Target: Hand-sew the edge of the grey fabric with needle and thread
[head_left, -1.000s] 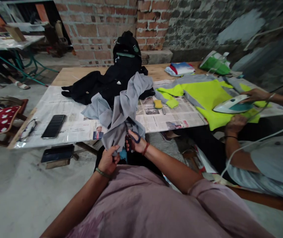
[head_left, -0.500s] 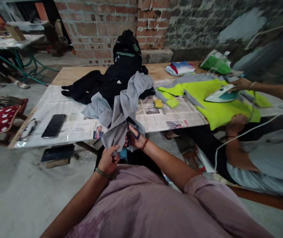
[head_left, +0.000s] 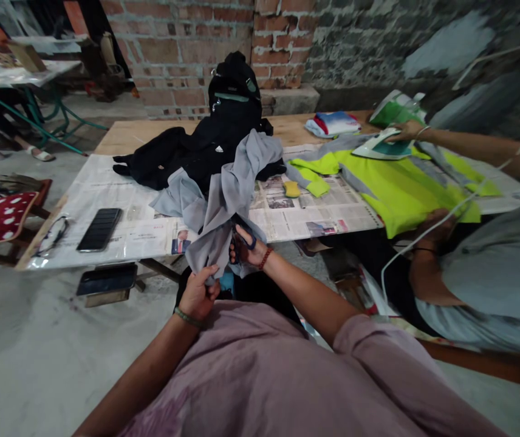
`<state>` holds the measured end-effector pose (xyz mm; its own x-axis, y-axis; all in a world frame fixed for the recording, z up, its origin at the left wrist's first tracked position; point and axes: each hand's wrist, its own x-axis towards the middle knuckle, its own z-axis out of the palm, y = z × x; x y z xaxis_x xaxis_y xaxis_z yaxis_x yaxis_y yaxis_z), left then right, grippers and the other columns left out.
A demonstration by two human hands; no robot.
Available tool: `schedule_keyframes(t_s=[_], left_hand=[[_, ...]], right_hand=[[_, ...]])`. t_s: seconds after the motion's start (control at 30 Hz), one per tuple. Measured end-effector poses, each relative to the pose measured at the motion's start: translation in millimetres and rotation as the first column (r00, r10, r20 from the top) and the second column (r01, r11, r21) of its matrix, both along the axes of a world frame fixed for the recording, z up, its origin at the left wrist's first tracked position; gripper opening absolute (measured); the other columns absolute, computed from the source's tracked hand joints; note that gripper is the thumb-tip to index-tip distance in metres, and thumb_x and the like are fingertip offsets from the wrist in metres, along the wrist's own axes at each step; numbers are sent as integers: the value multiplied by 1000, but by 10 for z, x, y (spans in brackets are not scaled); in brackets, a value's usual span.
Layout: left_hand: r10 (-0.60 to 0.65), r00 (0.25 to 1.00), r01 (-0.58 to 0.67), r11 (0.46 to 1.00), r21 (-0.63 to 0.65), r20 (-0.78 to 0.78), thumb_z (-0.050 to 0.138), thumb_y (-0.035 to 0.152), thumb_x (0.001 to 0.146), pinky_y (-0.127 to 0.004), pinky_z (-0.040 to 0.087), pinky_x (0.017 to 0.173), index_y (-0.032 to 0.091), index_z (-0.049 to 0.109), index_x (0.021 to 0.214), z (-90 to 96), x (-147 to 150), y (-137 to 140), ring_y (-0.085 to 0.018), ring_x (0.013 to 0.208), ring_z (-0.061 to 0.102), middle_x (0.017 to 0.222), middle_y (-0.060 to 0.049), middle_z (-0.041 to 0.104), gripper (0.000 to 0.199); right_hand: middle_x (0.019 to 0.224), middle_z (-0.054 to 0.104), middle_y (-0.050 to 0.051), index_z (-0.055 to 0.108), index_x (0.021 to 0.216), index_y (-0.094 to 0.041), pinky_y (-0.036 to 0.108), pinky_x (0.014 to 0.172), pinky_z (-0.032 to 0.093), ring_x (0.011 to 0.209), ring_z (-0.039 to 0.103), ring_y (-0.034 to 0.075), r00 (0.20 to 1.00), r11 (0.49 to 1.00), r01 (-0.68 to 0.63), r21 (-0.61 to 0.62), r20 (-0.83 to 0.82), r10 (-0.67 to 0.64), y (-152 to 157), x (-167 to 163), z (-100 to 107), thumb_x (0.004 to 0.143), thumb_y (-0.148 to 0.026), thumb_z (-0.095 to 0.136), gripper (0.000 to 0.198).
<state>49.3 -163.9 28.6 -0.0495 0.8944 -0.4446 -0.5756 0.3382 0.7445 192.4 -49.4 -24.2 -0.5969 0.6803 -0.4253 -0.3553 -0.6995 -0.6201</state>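
Observation:
A crumpled grey garment [head_left: 229, 191] hangs off the near edge of the table toward my lap. Its lower end is pinched between the thumb and fingers of my left hand [head_left: 197, 295]. Beside it, my right hand [head_left: 254, 254] grips a pair of scissors [head_left: 252, 243], with a dark blue handle loop round the thumb. The blades are dark and partly hidden by the cloth, so I cannot tell whether they touch it. Black clothing [head_left: 187, 155] lies behind the grey cloth, under and around its upper end.
Newspaper covers the table [head_left: 269, 221]. On it lie a phone [head_left: 99, 229], glasses [head_left: 53, 237] and a yellow sponge [head_left: 291, 189]. At right, a co-worker's hand [head_left: 406, 131] holds an iron [head_left: 381, 145] on a neon-yellow garment [head_left: 396, 188]; its white cord [head_left: 442, 221] loops nearby.
The co-worker's iron has moved away from me and to the left over the yellow garment, and its cord has shifted. My hands have hardly moved on the grey garment.

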Motion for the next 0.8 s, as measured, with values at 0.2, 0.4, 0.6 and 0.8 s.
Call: schedule_keyframes(t_s=[0.2, 0.4, 0.6, 0.8], left_hand=[[-11, 1000, 11, 1000, 11, -1, 70, 24, 57, -14, 18, 29, 18, 39, 65, -19, -27, 13, -2, 29, 28, 43, 11, 38, 33], [-19, 1000, 19, 1000, 12, 1, 70, 25, 57, -14, 18, 28, 17, 41, 66, -52, -41, 39, -1, 30, 28, 44, 12, 38, 32], [27, 999, -28, 999, -33, -24, 70, 24, 57, -14, 16, 30, 17, 39, 63, -99, -178, 111, -1, 31, 28, 45, 12, 37, 32], [134, 965, -149, 987, -51, -225, 74, 24, 50, -15, 19, 29, 19, 41, 70, -308, -602, 285, -2, 30, 31, 48, 12, 43, 38]], right_hand=[[52, 49, -4, 48, 78, -19, 21, 39, 38, 39, 44, 8, 984, 993, 88, 78, 151, -99, -20, -5, -76, 80, -54, 54, 35], [60, 54, -2, 49, 82, -18, 33, 54, 52, 53, 57, 14, 996, 998, -62, -2, 68, 62, -175, 63, -67, 82, -61, 45, 43], [67, 57, -2, 52, 97, -16, 28, 58, 52, 55, 58, 11, 934, 942, -316, 113, 211, 288, -595, 559, -51, 75, -54, 62, 45], [79, 58, 2, 53, 110, -15, 22, 54, 47, 60, 58, 10, 905, 914, -290, 283, 391, 166, -711, 1325, 191, 71, -50, 67, 54]])
